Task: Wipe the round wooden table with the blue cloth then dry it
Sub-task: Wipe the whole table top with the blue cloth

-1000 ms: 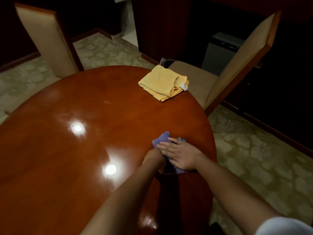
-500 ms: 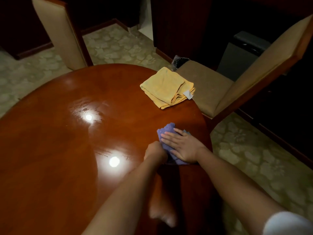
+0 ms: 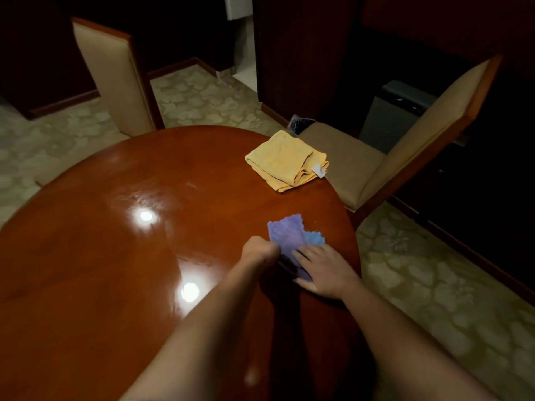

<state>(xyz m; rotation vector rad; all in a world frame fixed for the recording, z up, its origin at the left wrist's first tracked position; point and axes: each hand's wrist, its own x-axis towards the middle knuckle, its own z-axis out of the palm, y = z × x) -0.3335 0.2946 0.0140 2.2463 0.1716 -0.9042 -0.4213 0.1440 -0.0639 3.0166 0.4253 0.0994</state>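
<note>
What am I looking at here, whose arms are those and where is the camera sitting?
There is no machine here. The camera is worn on a person's head and looks forward and down, so the two bare arms coming up from the bottom edge are that person's own.

They stand at a round wooden table, glossy enough to mirror two ceiling lights. The left hand has curled fingers at the near edge of a blue cloth and seems to grip it. The right hand lies flat, fingers straight, pressing the same cloth onto the table.

Farther back, near the table's right edge, lies a folded yellow cloth with a small white tag; nobody touches it. Two upholstered chairs stand around the table on a patterned carpet.
</note>
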